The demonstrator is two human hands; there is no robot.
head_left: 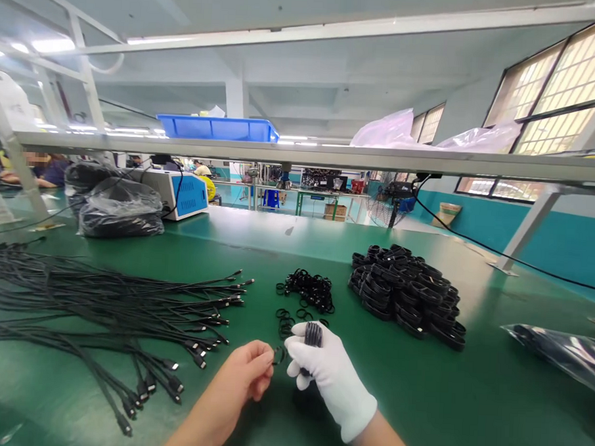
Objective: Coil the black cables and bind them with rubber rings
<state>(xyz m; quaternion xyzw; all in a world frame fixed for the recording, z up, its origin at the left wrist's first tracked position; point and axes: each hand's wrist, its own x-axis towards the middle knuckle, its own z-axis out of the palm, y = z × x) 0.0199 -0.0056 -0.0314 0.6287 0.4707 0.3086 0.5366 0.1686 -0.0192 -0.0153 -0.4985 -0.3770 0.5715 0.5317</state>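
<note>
Gripped in the white-gloved right hand (333, 372): a tightly wound coil of black cable (313, 334), held upright above the tabletop with the fingers closed around it. Bare left hand (249, 369), just beside it, pinched a thin black ring (278, 356) between thumb and fingertips; the ring was near the coil, and whether the two touched could not be told. Several loose black rings (285, 324) lay just beyond the hands, with a heap of similar small black rings (311, 291) behind them. To the right sat a large stacked mound of wound black cables (405, 290); to the left, a spread of long straight black cables (166, 296) with metal-tipped plugs, most ends pointing toward the middle. All rested on a smooth green tabletop (491, 402). Farther back at left stood a white-and-blue boxy machine (183, 195), beside dark bundles in clear plastic (123, 209). Overhead, a shallow blue plastic tray (217, 129) occupied a long pale shelf (310, 155).
</note>
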